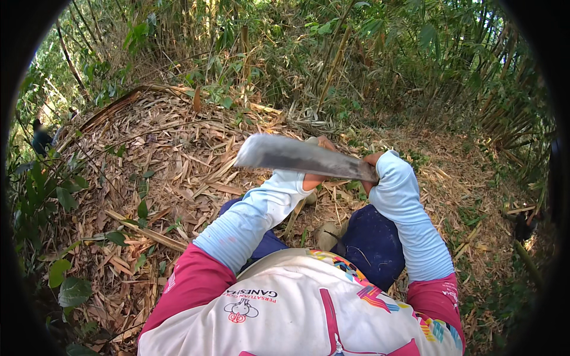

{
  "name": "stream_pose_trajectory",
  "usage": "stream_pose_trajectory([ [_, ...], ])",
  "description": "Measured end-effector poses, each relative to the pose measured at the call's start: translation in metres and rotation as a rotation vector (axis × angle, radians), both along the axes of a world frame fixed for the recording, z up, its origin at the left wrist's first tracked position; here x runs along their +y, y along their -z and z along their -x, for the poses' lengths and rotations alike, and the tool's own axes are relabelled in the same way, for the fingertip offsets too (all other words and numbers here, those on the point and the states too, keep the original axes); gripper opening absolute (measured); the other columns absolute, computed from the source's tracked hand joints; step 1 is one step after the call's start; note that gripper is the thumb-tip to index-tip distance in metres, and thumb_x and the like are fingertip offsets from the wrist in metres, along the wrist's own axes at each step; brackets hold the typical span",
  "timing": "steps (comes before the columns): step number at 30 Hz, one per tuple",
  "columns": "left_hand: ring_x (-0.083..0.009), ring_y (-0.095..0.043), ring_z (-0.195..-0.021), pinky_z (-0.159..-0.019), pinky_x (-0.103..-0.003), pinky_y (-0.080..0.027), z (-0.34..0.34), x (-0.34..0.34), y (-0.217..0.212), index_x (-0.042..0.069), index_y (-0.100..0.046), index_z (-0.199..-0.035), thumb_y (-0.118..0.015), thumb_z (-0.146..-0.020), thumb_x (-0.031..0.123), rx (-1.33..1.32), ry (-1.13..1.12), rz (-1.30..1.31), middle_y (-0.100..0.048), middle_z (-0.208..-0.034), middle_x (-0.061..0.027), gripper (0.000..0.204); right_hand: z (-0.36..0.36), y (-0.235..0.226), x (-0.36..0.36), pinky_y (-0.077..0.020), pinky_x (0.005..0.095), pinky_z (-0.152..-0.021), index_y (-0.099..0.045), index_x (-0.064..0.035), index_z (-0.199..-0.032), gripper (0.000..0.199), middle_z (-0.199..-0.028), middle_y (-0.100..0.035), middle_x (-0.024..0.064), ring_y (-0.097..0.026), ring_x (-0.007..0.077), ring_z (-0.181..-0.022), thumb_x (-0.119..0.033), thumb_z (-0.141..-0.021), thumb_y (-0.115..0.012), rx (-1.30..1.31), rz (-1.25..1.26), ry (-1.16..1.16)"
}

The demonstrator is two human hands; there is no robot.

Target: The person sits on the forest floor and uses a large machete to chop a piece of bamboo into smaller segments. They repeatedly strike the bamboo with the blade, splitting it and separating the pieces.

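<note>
A long machete (303, 159) with a broad, greyish blade lies across the middle of the view, its wide tip at the left and blurred. The narrow end of the blade meets my right hand (372, 159), which is closed around that end; the handle itself is hidden. My left hand (313, 181) is behind the blade, with only parts of it showing above and below the metal. Its fingers are mostly covered, so I cannot tell whether it holds anything. Light blue sleeves cover both forearms down to the wrists.
Dry bamboo leaves (178, 154) cover the sloping ground. A split bamboo piece (145, 230) lies at the left, near low green plants (74, 291). Dense bamboo (380, 65) stands ahead. Another person (41, 139) is at the far left. My knees (371, 246) are bent below the blade.
</note>
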State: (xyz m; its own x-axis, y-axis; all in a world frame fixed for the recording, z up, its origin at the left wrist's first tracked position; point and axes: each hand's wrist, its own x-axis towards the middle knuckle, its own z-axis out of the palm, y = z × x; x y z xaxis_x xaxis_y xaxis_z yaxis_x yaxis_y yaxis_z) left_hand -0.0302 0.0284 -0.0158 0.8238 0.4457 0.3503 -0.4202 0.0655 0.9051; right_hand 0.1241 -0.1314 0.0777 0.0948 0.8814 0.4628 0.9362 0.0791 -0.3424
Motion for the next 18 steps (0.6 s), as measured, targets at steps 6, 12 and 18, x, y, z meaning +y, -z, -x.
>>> stream_pose_trajectory([
  [6,-0.0094,-0.059,-0.076,-0.067,-0.022,-0.051,0.015,-0.028,-0.014,0.007,-0.056,-0.101,-0.063,-0.093,0.019,-0.042,0.057,0.304,-0.057,-0.09,-0.0008,0.016,0.017,-0.027,0.01,-0.0441,0.056,-0.078,-0.065,-0.0157,-0.082,0.017,-0.068,-0.063,0.005,-0.065,0.0276,-0.071,-0.013,-0.066,-0.07,-0.468,0.173,-0.067],
  [12,-0.015,-0.063,-0.079,-0.069,-0.028,-0.055,0.019,-0.041,-0.023,0.006,-0.056,-0.104,-0.06,-0.094,0.017,-0.021,0.086,0.669,-0.06,-0.091,-0.0031,0.015,0.029,-0.037,0.009,-0.0448,0.0552,-0.071,-0.064,-0.0158,-0.081,0.011,-0.064,-0.061,0.0049,-0.065,0.0282,-0.067,-0.013,-0.07,-0.066,-0.514,0.067,-0.082],
  [18,-0.0204,-0.067,-0.084,-0.075,-0.034,-0.059,0.014,-0.037,-0.001,0.005,-0.057,-0.109,-0.061,-0.093,0.016,-0.097,0.141,0.704,-0.064,-0.101,-0.0071,0.02,0.03,-0.039,0.01,-0.0441,0.0541,-0.068,-0.064,-0.0159,-0.08,0.009,-0.062,-0.06,0.0042,-0.064,0.0281,-0.064,-0.013,-0.071,-0.065,-0.512,0.036,-0.136],
])
